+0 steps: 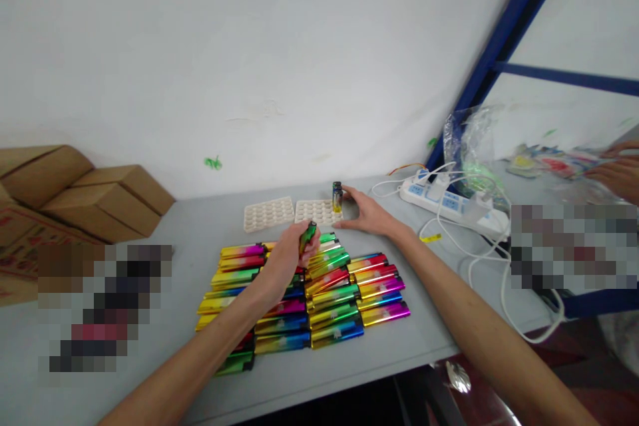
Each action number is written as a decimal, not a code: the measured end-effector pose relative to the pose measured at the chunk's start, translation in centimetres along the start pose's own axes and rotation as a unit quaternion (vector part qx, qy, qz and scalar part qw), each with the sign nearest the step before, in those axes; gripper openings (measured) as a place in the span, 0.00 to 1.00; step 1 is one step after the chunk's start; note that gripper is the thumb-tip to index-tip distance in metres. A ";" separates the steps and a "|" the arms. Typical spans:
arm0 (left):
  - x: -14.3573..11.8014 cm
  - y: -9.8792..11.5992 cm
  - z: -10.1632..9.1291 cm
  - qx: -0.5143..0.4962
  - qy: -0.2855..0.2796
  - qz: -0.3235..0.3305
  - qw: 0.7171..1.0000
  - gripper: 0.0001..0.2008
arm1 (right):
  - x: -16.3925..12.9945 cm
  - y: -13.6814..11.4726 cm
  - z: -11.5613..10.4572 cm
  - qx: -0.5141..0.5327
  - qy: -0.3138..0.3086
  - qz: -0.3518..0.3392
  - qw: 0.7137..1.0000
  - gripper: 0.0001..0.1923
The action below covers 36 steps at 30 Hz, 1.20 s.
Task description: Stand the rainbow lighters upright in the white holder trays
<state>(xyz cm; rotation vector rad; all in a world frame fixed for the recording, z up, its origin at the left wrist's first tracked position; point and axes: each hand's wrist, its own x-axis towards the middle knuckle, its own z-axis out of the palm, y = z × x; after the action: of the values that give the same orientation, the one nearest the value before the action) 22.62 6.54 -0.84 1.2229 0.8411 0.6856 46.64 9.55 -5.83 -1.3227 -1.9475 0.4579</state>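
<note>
Left hand (285,254) pinches 1 green metallic lighter (307,237) above the rainbow lighter rows (329,306); right hand (367,212), fingers spread, steadies 1 upright lighter (337,197) on 1 of 2 white dimpled trays (268,214).

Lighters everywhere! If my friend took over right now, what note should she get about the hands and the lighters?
Left hand: shut on a green lighter, lifted above the rows.
Right hand: fingers at one upright lighter standing in the right white tray.
The left white tray holds none.
Done: one lighter stands in a tray.
Left: the rainbow lighter rows lying flat on the grey table.
</note>
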 end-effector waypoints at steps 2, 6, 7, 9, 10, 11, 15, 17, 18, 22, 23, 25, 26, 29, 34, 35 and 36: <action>-0.1 0.2 0.0 -0.001 0.006 -0.004 1.000 0.20 | 0.0 0.0 0.0 0.000 -0.001 -0.002 1.000 0.52; -0.7 0.9 0.1 -0.019 0.004 -0.001 1.000 0.21 | 0.1 0.1 0.0 0.000 -0.004 -0.010 1.000 0.52; -0.9 1.1 0.1 -0.025 0.011 0.003 1.000 0.22 | 0.1 0.1 0.0 -0.001 -0.005 -0.010 1.000 0.52; -1.2 1.6 0.2 -0.028 0.023 0.011 0.999 0.25 | 0.1 0.2 0.0 -0.002 -0.005 -0.009 1.000 0.52; -1.4 1.8 0.3 -0.028 0.026 0.017 0.999 0.26 | 0.2 0.2 0.1 -0.001 -0.003 -0.010 1.000 0.52; -1.5 2.1 0.4 -0.030 0.027 0.023 0.999 0.27 | 0.2 0.3 0.1 -0.001 -0.002 -0.013 1.000 0.52; -1.4 3.0 0.5 -0.053 0.010 0.050 0.997 0.25 | 0.3 0.4 0.2 0.003 0.003 -0.019 1.000 0.52; -1.0 3.3 0.6 -0.047 0.001 0.064 0.997 0.24 | 0.3 0.3 0.2 0.004 0.005 -0.019 1.000 0.52; -0.7 3.5 0.6 -0.036 -0.001 0.071 0.997 0.23 | 0.3 0.3 0.2 0.005 0.006 -0.020 1.000 0.52; 1.2 4.0 0.9 0.023 -0.016 0.085 0.996 0.23 | 0.4 0.2 0.2 0.018 0.009 -0.027 0.999 0.52; 1.9 4.1 0.9 0.043 -0.008 0.095 0.995 0.23 | 0.4 0.2 0.2 0.021 0.010 -0.029 0.999 0.52; 3.4 4.0 0.9 0.104 0.031 0.130 0.986 0.23 | 0.5 0.1 0.2 0.024 0.013 -0.033 0.999 0.52; 4.2 3.8 0.8 0.140 0.055 0.152 0.977 0.22 | 0.5 0.1 0.1 0.025 0.012 -0.035 0.999 0.51; 6.1 3.2 0.5 0.246 0.097 0.204 0.943 0.20 | 0.5 -0.2 -0.1 0.027 0.007 -0.035 0.999 0.49; 7.0 2.3 0.2 0.383 0.117 0.234 0.886 0.15 | 0.4 -0.7 -0.5 0.045 0.000 -0.036 0.998 0.49; 7.1 2.1 0.1 0.387 0.115 0.239 0.883 0.15 | 0.4 -0.8 -0.6 0.049 -0.003 -0.039 0.998 0.49; 7.1 2.0 0.1 0.386 0.113 0.244 0.882 0.16 | 0.4 -0.9 -0.7 0.050 -0.004 -0.041 0.998 0.49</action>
<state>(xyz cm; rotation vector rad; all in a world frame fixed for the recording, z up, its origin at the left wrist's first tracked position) 26.48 12.81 -0.13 2.1575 1.0569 0.9507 46.45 9.49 -4.66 -1.1764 -1.9507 0.5136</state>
